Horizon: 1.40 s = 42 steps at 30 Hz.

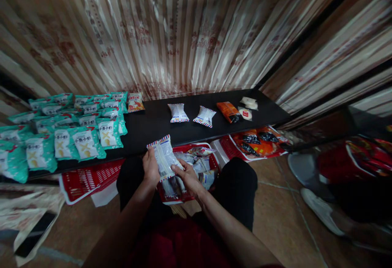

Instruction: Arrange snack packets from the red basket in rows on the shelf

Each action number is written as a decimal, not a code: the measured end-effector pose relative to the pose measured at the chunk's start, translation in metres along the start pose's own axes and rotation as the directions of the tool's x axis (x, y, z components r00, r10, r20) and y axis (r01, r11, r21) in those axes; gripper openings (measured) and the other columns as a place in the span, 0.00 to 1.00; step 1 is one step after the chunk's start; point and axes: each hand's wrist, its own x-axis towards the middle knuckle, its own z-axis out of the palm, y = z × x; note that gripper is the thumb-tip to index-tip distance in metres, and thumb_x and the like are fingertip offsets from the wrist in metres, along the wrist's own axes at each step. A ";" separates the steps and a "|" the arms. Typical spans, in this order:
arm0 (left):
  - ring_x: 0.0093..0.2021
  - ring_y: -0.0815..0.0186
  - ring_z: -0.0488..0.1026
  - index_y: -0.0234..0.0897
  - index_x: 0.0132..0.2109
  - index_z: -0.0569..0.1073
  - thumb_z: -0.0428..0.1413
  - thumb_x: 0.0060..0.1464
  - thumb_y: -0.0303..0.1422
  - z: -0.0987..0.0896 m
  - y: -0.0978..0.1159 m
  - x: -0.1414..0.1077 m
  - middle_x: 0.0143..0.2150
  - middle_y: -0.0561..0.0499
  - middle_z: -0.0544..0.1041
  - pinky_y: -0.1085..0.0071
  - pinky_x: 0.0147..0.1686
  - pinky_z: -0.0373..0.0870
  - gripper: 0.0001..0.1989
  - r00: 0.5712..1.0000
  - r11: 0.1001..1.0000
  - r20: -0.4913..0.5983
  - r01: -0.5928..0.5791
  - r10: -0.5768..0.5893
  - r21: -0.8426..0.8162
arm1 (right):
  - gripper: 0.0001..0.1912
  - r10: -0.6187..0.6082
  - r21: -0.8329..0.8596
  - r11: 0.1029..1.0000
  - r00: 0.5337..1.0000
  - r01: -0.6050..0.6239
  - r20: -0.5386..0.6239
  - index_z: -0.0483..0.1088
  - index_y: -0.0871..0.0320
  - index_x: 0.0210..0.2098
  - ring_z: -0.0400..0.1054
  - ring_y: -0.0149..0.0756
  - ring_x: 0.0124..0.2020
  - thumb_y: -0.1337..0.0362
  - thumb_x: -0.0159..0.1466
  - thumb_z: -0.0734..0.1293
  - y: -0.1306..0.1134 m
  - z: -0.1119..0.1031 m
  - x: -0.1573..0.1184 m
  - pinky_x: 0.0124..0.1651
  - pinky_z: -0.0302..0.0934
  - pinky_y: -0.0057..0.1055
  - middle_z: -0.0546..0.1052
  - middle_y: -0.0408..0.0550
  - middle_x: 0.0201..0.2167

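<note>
Between my two hands is a white snack bag (163, 156) with a striped red and blue edge, its printed back turned up. My left hand (150, 166) grips its left side, fingers partly hidden behind it. My right hand (187, 174) holds the lower right corner, thumb on top. Below it, between my knees, a red basket (216, 162) contains several similar bags (202, 164). On the black shelf (150, 125) ahead lie two more of these white bags, one on the left (178, 113) and one on the right (205, 116).
Rows of teal snack bags (87, 142) fill the shelf's left end, beside an orange and white bag (135, 102). Rightward lie an orange bag (228, 111) and small white packets (246, 113). Red baskets (92, 178) stand underneath. A phone (36, 234) is at lower left; another person's shoe (321, 211) at right.
</note>
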 end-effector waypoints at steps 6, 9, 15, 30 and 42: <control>0.31 0.65 0.75 0.33 0.34 0.74 0.56 0.48 0.48 -0.002 -0.004 0.004 0.30 0.48 0.77 0.70 0.33 0.71 0.20 1.000 0.999 -0.003 -0.019 0.019 -0.041 | 0.26 0.003 0.112 0.994 1.000 -0.003 0.000 0.73 0.59 0.42 0.72 0.37 0.30 0.56 0.46 0.76 0.001 -0.001 0.002 0.39 0.64 0.34 0.79 0.46 0.32; 0.33 0.65 0.75 0.34 0.34 0.75 0.56 0.49 0.46 -0.004 -0.005 0.005 0.32 0.49 0.78 0.70 0.34 0.71 0.18 1.000 0.999 -0.005 -0.030 0.030 -0.022 | 0.23 -0.007 0.123 0.992 1.000 0.008 -0.008 0.73 0.60 0.40 0.72 0.38 0.30 0.56 0.47 0.75 0.000 -0.002 0.003 0.38 0.64 0.35 0.79 0.47 0.30; 0.33 0.65 0.75 0.33 0.36 0.75 0.56 0.50 0.46 -0.006 -0.007 0.003 0.33 0.48 0.78 0.71 0.34 0.71 0.18 1.000 1.000 0.015 -0.013 0.013 -0.016 | 0.22 -0.028 0.120 0.992 0.999 0.032 -0.035 0.74 0.59 0.37 0.71 0.38 0.28 0.55 0.46 0.75 -0.001 -0.003 0.003 0.36 0.65 0.36 0.79 0.47 0.30; 0.29 0.68 0.72 0.33 0.33 0.71 0.62 0.40 0.49 0.000 -0.004 -0.004 0.29 0.52 0.75 0.73 0.29 0.68 0.22 0.996 0.997 -0.040 -0.075 0.075 0.005 | 0.18 -0.366 -0.452 0.834 0.930 0.316 -0.026 0.77 0.53 0.41 0.68 0.40 0.36 0.55 0.52 0.71 -0.021 -0.004 -0.010 0.41 0.61 0.35 0.76 0.46 0.34; 0.25 0.72 0.69 0.35 0.32 0.69 0.62 0.39 0.47 -0.007 -0.003 -0.007 0.27 0.55 0.73 0.75 0.26 0.66 0.20 0.996 0.997 -0.023 -0.083 0.083 -0.004 | 0.18 -0.530 -0.659 0.604 0.843 0.448 0.087 0.74 0.51 0.47 0.67 0.40 0.37 0.57 0.57 0.69 -0.011 -0.004 -0.013 0.41 0.62 0.36 0.75 0.49 0.35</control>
